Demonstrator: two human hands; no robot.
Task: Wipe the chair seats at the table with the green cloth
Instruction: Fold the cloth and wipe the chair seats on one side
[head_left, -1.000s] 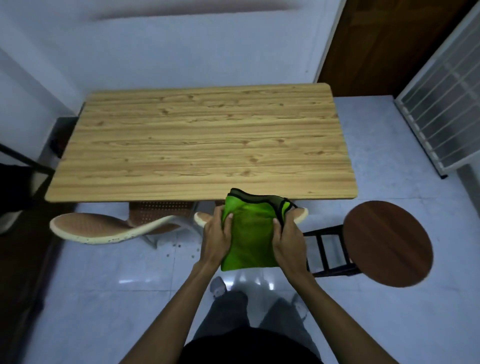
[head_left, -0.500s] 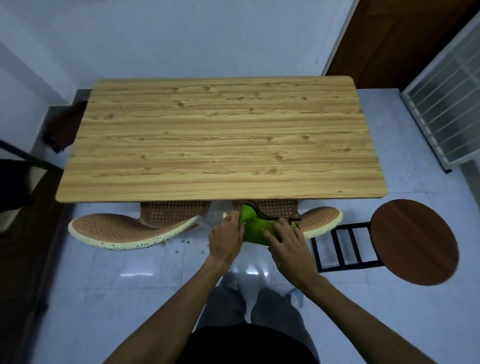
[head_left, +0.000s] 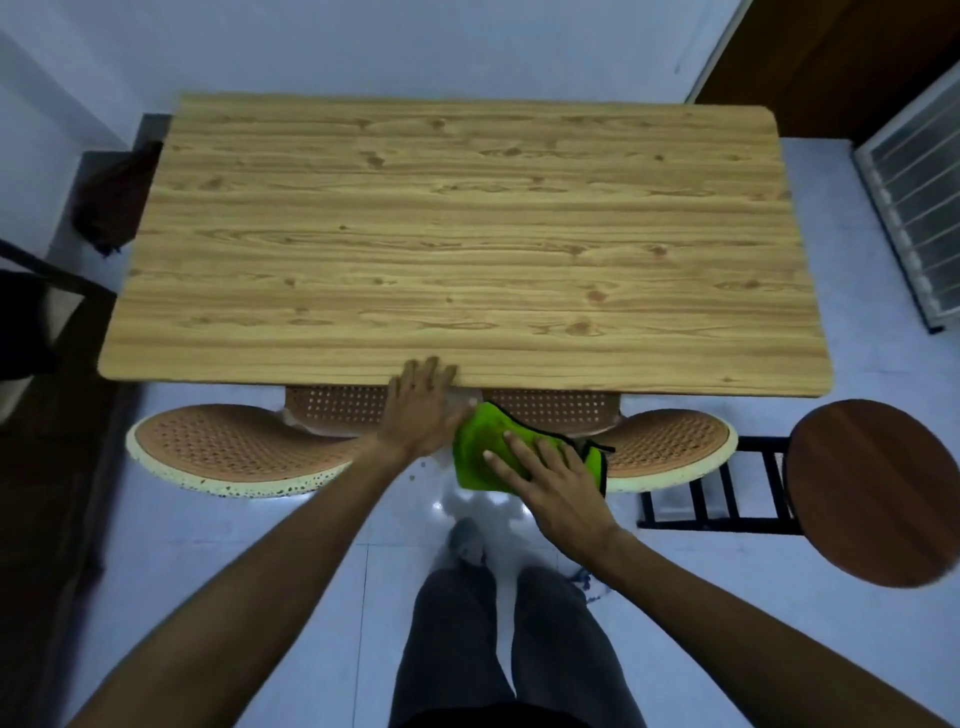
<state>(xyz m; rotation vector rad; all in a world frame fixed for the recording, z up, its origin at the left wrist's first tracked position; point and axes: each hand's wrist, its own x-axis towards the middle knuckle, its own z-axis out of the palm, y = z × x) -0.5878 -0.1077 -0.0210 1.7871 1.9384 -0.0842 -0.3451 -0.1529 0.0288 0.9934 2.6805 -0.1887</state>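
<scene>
While the person's dark-trousered legs stand on the pale glossy tiled floor nearest the camera, both bare forearms reach forward from them. Right hand lies flat with fingers spread, palm pressed down on the bright green folded cloth with a dark trim, which rests on the near left part of the right-hand woven brown chair seat with a speckled cream rim. Just left of that hand, the left hand is open and holds nothing, fingers extended, its fingertips reaching the near edge of the rectangular light wood-grain table. Further left of the left hand sits a second woven brown seat with the same cream rim, partly tucked under the table. Well to the right of the right hand stands a round dark brown wooden stool on a black metal frame. Beyond both hands the tabletop stretches away to a pale wall, with a brown door off to the far right
</scene>
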